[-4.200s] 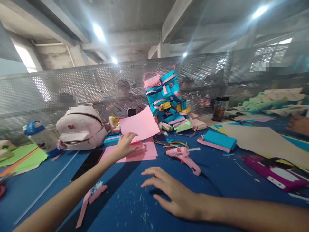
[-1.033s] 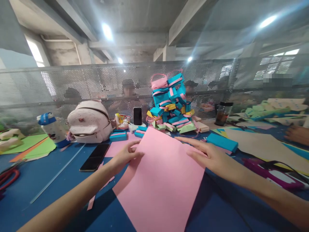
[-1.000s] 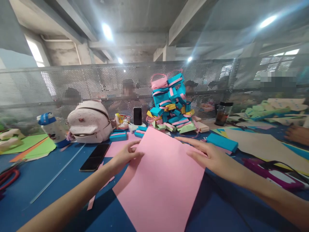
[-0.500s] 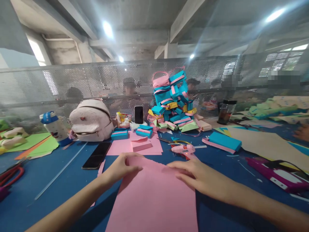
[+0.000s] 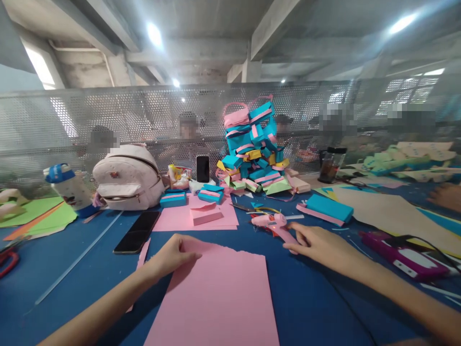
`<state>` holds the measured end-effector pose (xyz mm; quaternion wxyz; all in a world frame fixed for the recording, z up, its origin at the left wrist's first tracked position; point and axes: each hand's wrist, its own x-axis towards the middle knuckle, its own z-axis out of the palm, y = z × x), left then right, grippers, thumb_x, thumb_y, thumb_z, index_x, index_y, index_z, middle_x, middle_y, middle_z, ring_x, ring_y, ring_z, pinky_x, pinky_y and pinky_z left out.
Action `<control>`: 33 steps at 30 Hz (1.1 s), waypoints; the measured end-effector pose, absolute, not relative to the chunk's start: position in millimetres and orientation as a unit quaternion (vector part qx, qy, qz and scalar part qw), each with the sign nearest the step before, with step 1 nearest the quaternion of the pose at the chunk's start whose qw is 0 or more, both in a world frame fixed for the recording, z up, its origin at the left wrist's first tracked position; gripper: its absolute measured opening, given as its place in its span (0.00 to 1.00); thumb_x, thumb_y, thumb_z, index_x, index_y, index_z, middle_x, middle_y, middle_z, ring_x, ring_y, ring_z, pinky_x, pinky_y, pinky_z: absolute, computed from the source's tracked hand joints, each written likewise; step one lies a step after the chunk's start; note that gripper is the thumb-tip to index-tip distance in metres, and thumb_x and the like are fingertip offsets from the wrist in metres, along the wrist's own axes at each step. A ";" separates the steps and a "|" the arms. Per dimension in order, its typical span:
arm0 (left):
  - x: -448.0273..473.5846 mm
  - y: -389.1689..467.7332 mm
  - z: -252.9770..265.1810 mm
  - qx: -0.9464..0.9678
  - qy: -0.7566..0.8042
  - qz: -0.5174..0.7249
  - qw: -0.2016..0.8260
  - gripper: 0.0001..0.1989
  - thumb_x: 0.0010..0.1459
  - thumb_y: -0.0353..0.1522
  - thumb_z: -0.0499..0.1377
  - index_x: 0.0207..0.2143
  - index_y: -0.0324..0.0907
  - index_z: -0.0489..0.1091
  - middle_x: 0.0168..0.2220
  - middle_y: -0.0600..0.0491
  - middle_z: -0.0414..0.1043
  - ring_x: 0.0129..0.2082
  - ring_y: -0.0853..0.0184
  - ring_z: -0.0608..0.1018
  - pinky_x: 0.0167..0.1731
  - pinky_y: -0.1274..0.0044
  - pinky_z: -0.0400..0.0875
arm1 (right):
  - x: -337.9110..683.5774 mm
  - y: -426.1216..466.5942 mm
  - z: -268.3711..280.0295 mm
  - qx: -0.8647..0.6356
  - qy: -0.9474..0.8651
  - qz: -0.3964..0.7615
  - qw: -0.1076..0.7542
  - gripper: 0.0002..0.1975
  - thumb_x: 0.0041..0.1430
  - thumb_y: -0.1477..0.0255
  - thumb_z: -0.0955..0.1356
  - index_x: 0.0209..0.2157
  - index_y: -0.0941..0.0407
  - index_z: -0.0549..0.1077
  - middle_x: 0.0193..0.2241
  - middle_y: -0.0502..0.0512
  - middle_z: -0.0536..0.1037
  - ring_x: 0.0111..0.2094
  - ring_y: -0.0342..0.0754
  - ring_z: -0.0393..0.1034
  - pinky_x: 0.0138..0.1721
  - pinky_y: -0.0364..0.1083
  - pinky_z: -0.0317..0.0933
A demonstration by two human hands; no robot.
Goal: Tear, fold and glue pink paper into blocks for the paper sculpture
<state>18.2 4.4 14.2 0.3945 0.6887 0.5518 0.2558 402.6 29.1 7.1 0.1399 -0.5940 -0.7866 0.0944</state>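
A sheet of pink paper (image 5: 216,298) with a ragged far edge lies in front of me. My left hand (image 5: 179,254) pinches its far left corner, thumb on top. To the right of the sheet, my right hand (image 5: 309,240) has its thumb and fingers closed round the handle of a pink glue gun (image 5: 272,222), which lies on the table with its nozzle to the left. Beyond the sheet, a small folded pink paper box (image 5: 206,216) and two blue paper boxes (image 5: 173,198) with pink strips rest on more pink paper (image 5: 169,221).
A tall stack of blue, pink and yellow paper boxes (image 5: 252,144) stands at the back. Around lie a phone (image 5: 137,233), a backpack (image 5: 127,178), a bottle (image 5: 70,190), a blue box (image 5: 327,210), a purple device (image 5: 403,254) and red-handled scissors (image 5: 9,262). Another person's hand (image 5: 446,198) shows far right.
My right hand has left the paper's far edge and moved to the glue gun's handle. My left hand still holds the sheet's corner. The view has shifted slightly.
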 end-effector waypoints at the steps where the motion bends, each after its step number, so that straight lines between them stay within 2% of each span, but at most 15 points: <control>1: 18.7 5.0 12.9 0.689 0.553 0.257 0.392 0.17 0.50 0.38 0.64 0.40 0.36 0.80 0.30 0.53 0.80 0.30 0.63 0.77 0.28 0.79 0.67 | 398.2 34.7 2.9 -0.592 -0.787 0.092 0.147 0.21 0.57 0.50 0.66 0.41 0.52 0.74 0.27 0.54 0.79 0.29 0.56 0.74 0.24 0.46 0.56; 4: 19.3 4.0 11.2 0.688 0.558 0.258 0.385 0.16 0.51 0.37 0.63 0.37 0.35 0.80 0.27 0.54 0.79 0.27 0.64 0.76 0.27 0.79 0.66 | 385.2 47.9 -6.4 -0.593 -0.785 0.074 0.160 0.19 0.58 0.51 0.65 0.34 0.53 0.75 0.29 0.57 0.81 0.36 0.61 0.76 0.33 0.50 0.61; 9: 18.8 -0.6 14.5 0.691 0.560 0.263 0.373 0.15 0.52 0.36 0.62 0.38 0.35 0.80 0.33 0.51 0.81 0.32 0.62 0.78 0.31 0.78 0.68 | 373.2 61.3 -13.1 -0.576 -0.791 0.111 0.172 0.19 0.61 0.54 0.62 0.24 0.52 0.71 0.22 0.56 0.80 0.36 0.61 0.76 0.38 0.51 0.62; 15: 21.8 -2.0 16.6 0.694 0.555 0.264 0.374 0.17 0.53 0.36 0.62 0.43 0.37 0.80 0.37 0.50 0.81 0.38 0.58 0.79 0.36 0.76 0.70 | 368.7 70.5 -16.0 -0.563 -0.790 0.162 0.183 0.18 0.63 0.58 0.60 0.29 0.54 0.74 0.18 0.54 0.77 0.33 0.57 0.76 0.38 0.49 0.62; 22: 25.9 -2.0 15.7 0.702 0.535 0.254 0.395 0.17 0.54 0.33 0.60 0.45 0.39 0.79 0.41 0.51 0.81 0.43 0.56 0.80 0.41 0.75 0.72 | 368.8 71.3 -14.5 -0.545 -0.797 0.182 0.189 0.24 0.64 0.57 0.59 0.17 0.52 0.67 0.15 0.53 0.75 0.26 0.54 0.74 0.35 0.48 0.60; 28: 25.9 -0.9 14.6 0.708 0.528 0.256 0.394 0.16 0.54 0.32 0.60 0.45 0.39 0.79 0.41 0.50 0.81 0.44 0.56 0.80 0.42 0.75 0.71 | 380.5 86.0 -15.5 -0.545 -0.786 0.204 0.206 0.24 0.64 0.56 0.59 0.17 0.52 0.64 0.14 0.53 0.74 0.21 0.52 0.71 0.29 0.47 0.58; 33: 26.6 0.8 14.6 0.708 0.529 0.255 0.393 0.16 0.55 0.33 0.61 0.45 0.39 0.79 0.41 0.50 0.81 0.44 0.56 0.80 0.42 0.74 0.71 | 387.9 89.7 -13.3 -0.528 -0.795 0.214 0.207 0.24 0.63 0.55 0.60 0.19 0.53 0.67 0.15 0.53 0.74 0.22 0.52 0.72 0.30 0.47 0.60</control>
